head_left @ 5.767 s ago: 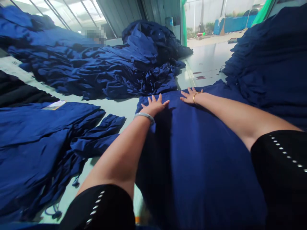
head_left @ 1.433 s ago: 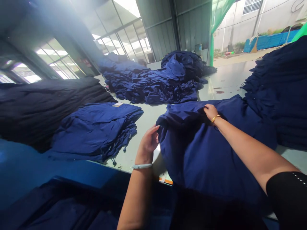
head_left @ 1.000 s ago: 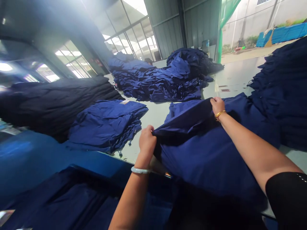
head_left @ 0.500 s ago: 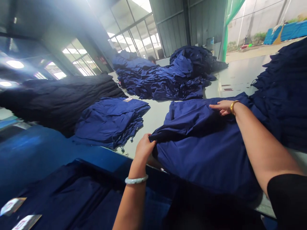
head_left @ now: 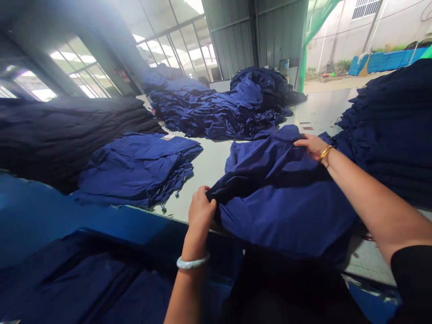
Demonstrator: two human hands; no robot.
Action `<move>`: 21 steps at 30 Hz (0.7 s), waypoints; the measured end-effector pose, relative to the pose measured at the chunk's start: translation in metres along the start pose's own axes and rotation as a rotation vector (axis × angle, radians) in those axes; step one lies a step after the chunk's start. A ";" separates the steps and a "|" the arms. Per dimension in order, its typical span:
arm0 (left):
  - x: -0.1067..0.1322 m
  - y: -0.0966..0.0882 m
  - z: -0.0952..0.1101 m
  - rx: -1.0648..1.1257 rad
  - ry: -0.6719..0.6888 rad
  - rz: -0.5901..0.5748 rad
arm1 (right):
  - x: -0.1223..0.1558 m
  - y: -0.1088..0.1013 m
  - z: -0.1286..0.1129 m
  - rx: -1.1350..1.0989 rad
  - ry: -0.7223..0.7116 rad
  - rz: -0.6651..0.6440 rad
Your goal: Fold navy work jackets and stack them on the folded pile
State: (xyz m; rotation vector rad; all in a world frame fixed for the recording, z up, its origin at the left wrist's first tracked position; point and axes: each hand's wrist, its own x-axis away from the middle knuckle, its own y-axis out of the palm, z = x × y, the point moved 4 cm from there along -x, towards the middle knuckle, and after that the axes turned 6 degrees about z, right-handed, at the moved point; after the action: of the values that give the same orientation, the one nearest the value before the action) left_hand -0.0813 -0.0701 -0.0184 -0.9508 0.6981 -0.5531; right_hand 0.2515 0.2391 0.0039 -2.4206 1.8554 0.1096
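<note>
A navy blue garment (head_left: 283,216) lies across the table's front edge, its near part hanging toward me; its exact kind is unclear. My left hand (head_left: 201,210), a pale bangle on its wrist, is closed on the garment's left corner. At the upper right, my right hand (head_left: 312,145), with a gold bracelet, pinches the fabric and holds a fold raised off the table. Between the two hands the cloth is creased and partly in shadow.
A flat stack of blue garments (head_left: 138,166) lies to the left, beside a black stack (head_left: 67,135). Loose blue garments (head_left: 216,112) are heaped at the back of the table (head_left: 216,155). A tall dark stack (head_left: 398,135) stands at right. More dark cloth (head_left: 101,283) lies low at left.
My right hand has gone from lying on the cloth to gripping and lifting a fold of it. My left hand keeps its hold on the corner. The view has shifted slightly right.
</note>
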 end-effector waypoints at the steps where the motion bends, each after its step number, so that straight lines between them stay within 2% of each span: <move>1: 0.002 0.000 0.000 -0.037 -0.003 0.019 | 0.002 -0.008 -0.006 0.036 -0.038 0.060; 4: 0.007 -0.001 0.003 -0.136 -0.032 0.081 | 0.010 -0.037 -0.024 0.373 -0.196 0.319; 6: 0.007 0.002 0.005 -0.185 -0.015 0.065 | 0.015 -0.053 -0.031 0.665 -0.274 0.441; 7: 0.007 0.004 0.005 -0.210 0.004 0.038 | 0.017 -0.059 -0.031 0.789 -0.278 0.458; 9: 0.008 0.008 0.004 -0.257 0.049 -0.027 | 0.023 -0.068 -0.024 0.926 -0.209 0.408; 11: 0.009 0.009 0.004 -0.284 0.086 -0.022 | 0.029 -0.071 -0.009 0.838 -0.068 0.261; 13: 0.011 0.006 0.008 -0.288 0.156 0.064 | 0.037 -0.068 0.005 0.585 0.054 0.109; 14: 0.013 0.005 0.010 -0.284 0.212 0.103 | 0.040 -0.067 0.009 0.470 0.089 0.072; 15: 0.014 0.005 0.013 -0.281 0.276 0.119 | 0.042 -0.066 0.011 0.392 0.108 0.069; 17: 0.014 0.009 0.015 -0.290 0.374 0.065 | 0.044 -0.068 0.009 0.339 0.099 0.122; 19: 0.009 0.011 0.009 -0.314 0.372 -0.028 | 0.043 -0.071 0.001 0.327 0.059 0.167; 21: 0.000 0.008 -0.003 -0.302 0.302 -0.139 | 0.042 -0.077 -0.010 0.277 -0.027 0.227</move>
State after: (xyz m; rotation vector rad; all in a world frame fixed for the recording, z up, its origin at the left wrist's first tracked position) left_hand -0.0823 -0.0672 -0.0267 -1.2172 1.0114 -0.7370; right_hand 0.3364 0.2175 0.0110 -2.0148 1.9782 -0.0937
